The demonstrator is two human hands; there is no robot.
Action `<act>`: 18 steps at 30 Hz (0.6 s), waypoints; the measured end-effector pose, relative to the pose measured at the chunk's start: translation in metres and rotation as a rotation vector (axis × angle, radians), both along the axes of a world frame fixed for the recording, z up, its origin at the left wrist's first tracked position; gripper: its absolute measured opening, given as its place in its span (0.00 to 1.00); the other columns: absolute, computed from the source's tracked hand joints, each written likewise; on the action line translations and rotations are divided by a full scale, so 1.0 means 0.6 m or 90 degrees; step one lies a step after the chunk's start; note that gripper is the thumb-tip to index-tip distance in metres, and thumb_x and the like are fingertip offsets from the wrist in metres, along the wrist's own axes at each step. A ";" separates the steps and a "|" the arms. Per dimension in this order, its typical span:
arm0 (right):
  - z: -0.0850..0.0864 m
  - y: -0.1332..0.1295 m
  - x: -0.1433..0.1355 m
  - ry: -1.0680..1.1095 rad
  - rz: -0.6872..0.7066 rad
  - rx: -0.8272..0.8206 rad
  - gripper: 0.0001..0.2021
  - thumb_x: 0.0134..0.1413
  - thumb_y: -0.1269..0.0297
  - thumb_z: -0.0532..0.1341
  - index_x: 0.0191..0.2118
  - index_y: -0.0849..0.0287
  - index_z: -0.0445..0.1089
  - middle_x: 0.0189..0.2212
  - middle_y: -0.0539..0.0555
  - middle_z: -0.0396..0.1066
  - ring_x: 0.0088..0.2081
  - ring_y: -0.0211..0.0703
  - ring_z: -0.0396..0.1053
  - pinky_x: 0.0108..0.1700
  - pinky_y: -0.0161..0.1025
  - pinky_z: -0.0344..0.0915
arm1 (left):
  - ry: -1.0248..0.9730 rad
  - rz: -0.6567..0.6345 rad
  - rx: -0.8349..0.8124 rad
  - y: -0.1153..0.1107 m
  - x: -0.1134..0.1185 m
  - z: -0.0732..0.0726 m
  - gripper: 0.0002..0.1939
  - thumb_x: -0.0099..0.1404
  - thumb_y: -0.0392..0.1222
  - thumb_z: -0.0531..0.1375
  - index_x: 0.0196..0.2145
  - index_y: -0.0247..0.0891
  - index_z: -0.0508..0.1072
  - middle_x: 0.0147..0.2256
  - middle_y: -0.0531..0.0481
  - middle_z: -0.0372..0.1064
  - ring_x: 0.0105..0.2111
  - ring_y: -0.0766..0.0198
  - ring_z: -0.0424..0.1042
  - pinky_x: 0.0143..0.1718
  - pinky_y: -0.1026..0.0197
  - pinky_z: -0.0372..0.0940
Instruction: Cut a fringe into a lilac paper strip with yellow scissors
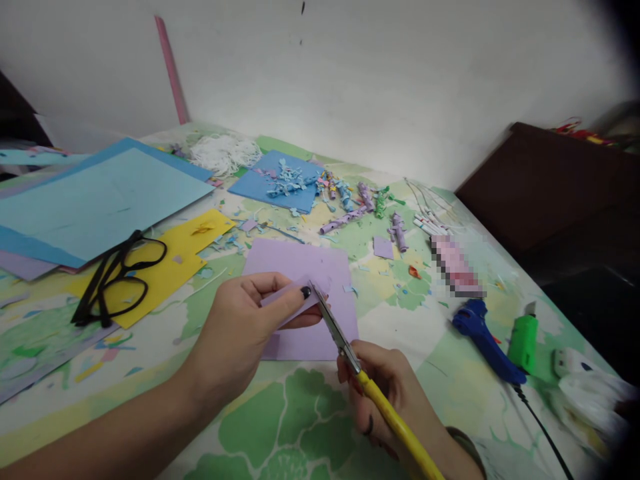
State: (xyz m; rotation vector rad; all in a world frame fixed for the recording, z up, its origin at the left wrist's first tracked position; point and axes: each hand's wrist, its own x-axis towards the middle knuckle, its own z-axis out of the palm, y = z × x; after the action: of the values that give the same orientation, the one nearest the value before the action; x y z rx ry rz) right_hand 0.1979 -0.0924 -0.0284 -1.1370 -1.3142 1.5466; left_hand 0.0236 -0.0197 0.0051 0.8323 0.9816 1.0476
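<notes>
Between thumb and fingers, my left hand pinches a small piece of purple paper. My right hand is closed around a pair of scissors with yellow handles. The scissor tips meet the edge of the purple piece, close to my left thumb; whether the blades are parted is hard to make out. Beneath both hands a larger purple sheet lies flat on the patterned tablecloth.
Blue sheets, yellow paper and black glasses lie left. Rolled paper pieces, white string and scraps spread behind. On the right are a blue glue gun, a green cutter and a pixelated pink item.
</notes>
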 end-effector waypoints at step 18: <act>0.002 0.000 0.014 -0.008 0.050 -0.006 0.32 0.38 0.32 0.64 0.32 0.60 0.64 0.17 0.40 0.49 0.18 0.29 0.44 0.18 0.30 0.41 | 0.007 -0.007 0.001 0.001 0.000 -0.002 0.09 0.55 0.39 0.68 0.21 0.34 0.77 0.29 0.47 0.80 0.32 0.59 0.80 0.36 0.64 0.75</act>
State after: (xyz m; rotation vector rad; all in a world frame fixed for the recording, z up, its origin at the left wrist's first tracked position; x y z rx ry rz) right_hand 0.2063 -0.0926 -0.0274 -1.1144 -1.3761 1.6053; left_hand 0.0235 -0.0193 0.0041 0.8448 0.9851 1.0356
